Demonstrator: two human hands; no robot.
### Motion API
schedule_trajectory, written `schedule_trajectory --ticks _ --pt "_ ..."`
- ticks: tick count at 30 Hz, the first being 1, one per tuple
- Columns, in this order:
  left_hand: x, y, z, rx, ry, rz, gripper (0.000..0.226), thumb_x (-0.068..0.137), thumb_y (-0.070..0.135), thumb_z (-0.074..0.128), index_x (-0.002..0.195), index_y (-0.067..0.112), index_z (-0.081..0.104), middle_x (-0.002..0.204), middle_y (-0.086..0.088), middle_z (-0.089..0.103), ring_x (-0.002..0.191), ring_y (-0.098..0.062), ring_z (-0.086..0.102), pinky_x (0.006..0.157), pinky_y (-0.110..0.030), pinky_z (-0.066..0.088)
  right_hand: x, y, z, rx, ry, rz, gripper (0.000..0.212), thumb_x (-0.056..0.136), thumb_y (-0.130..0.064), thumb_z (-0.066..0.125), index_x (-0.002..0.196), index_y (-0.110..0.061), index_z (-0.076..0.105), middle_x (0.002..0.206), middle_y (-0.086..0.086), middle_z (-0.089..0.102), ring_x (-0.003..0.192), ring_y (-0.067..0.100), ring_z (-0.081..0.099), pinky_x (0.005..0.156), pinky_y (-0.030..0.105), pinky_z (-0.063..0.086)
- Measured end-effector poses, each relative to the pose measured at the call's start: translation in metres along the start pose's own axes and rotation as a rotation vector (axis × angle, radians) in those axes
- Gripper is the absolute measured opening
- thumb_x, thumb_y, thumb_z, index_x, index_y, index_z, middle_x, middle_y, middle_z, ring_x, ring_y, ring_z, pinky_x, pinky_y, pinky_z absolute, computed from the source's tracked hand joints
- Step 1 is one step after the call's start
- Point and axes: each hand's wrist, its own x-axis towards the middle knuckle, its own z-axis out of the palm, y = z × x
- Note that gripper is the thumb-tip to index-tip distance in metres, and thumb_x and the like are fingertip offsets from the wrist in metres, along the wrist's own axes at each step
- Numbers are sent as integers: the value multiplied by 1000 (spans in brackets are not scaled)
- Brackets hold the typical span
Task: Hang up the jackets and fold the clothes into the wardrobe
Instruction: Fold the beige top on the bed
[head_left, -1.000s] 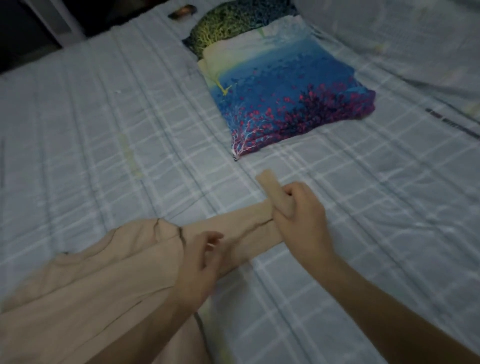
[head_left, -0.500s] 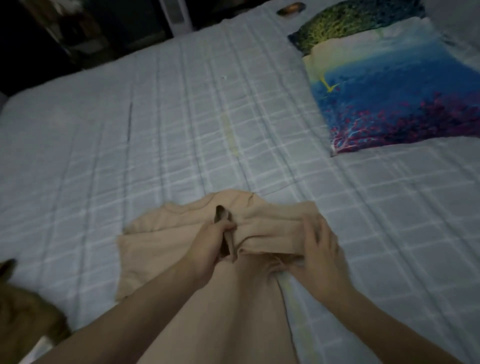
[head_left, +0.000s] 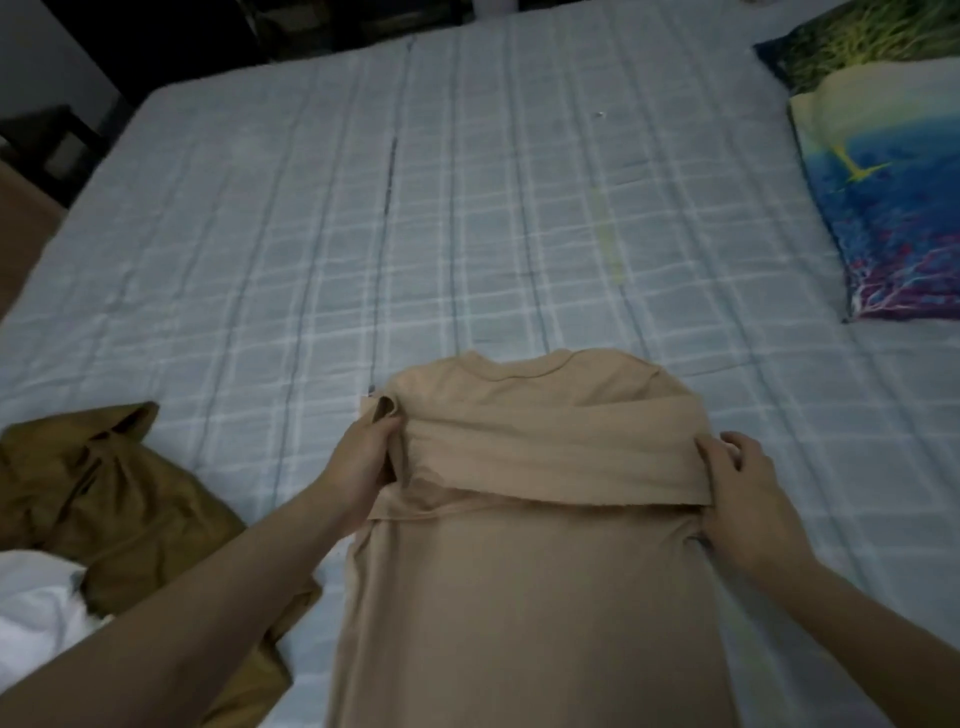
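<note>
This is a bedroom in a home. A wide bed (head_left: 467, 208) with a pale blue checked sheet fills the view, and a colourful printed pillow (head_left: 893, 197) lies at its right edge. Loose clothes (head_left: 119, 499) lie on its left side.

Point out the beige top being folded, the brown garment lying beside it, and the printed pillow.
beige top (head_left: 530, 597): head view, on the flat body below the folded sleeves.
brown garment (head_left: 130, 499): head view, on its crumpled middle.
printed pillow (head_left: 893, 208): head view, on the blue part of the print.
</note>
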Motion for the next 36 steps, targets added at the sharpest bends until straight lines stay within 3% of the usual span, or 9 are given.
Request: schedule_trajectory --ticks 4,8,12,16,21,27,32,34,36 --pt "10 -18 -27 69 127 88 29 95 0 45 104 19 65 95 1 69 82 -15 65 74 -27 49 -11 -20 8 -152 -88 -109 90 69 -16 64 150 -19 24 157 12 16 132 34 30 102 49 36" --pt "34 -40 -54 186 320 124 10 98 10 47 104 12 54 95 -6 60 90 -28 60 66 -34 51 -18 -38 14 -230 -275 -145 91 71 -38 41 152 -28 -1 159 2 -9 144 22 3 115 45 11" --pt "46 -62 -63 569 424 347 40 94 14 51 133 13 41 132 -11 41 109 -24 47 88 -32 40 -8 -59 12 -133 -29 -152 76 76 -43 25 145 -14 33 153 19 22 134 40 27 108 53 29" --pt "42 -86 -55 1070 210 720 44 90 26 41 129 10 49 141 -12 40 123 -27 40 102 -42 36 7 -79 26 -98 86 -269 65 86 -37 26 137 -1 45 146 27 34 130 44 37 105 55 37" --pt "56 -117 -40 1357 18 611 62 95 47 10 153 29 21 163 3 6 150 -13 -6 120 -44 -9 27 -69 53 -215 54 -172 70 93 -47 22 147 -2 28 151 27 27 140 40 26 112 56 28" --pt "69 -129 -46 1426 83 734 60 98 47 27 154 38 9 163 2 -6 150 -20 -11 118 -49 -10 38 -49 54 -291 94 -189 76 92 -57 21 153 -13 15 157 20 16 146 34 13 118 46 14" --pt "70 -121 -57 1475 -122 607 73 84 68 24 150 50 -2 161 1 -19 145 -21 -27 117 -52 -11 34 -36 52 -214 7 -187 81 89 -64 18 153 -15 13 157 22 14 146 35 10 116 50 19" --pt "70 -106 -61 1519 -169 619 70 85 72 20 150 50 7 163 -1 -9 149 -25 -12 119 -51 1 38 -37 44 -279 -48 -177 81 87 -68 14 152 -20 13 157 17 17 145 32 12 113 51 23" --pt "74 -81 -62 1490 -117 749 57 90 62 22 141 43 41 154 -3 32 138 -31 30 107 -47 28 48 -45 27 -362 -79 -157 68 89 -67 19 143 -27 26 148 11 31 138 29 28 104 51 31"
